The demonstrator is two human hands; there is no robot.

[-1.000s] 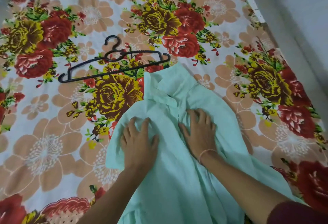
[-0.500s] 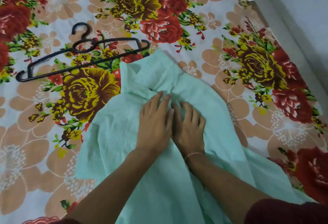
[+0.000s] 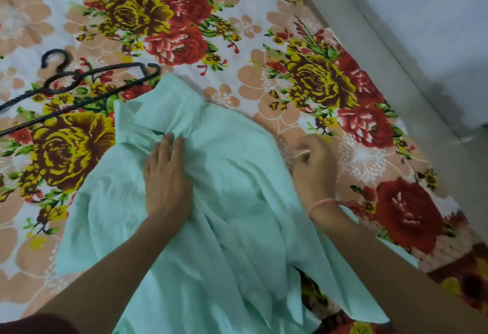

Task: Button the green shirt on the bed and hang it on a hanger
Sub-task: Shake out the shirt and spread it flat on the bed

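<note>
The wrinkled pale green shirt (image 3: 237, 201) lies spread on the bed (image 3: 237, 29) under the flat left grip (image 3: 167, 175), and the black hanger (image 3: 75, 80) lies flat beyond this grip, to its left.

Mint-green shirt (image 3: 237, 201); black hanger (image 3: 87, 80); red-yellow floral bedsheet (image 3: 237, 16).

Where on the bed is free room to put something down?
Free sheet lies beyond the shirt, right of the hanger; also left of the shirt, below the hanger. The middle is crowded: the shirt with the left hand on it, the right hand by its right edge.
</note>
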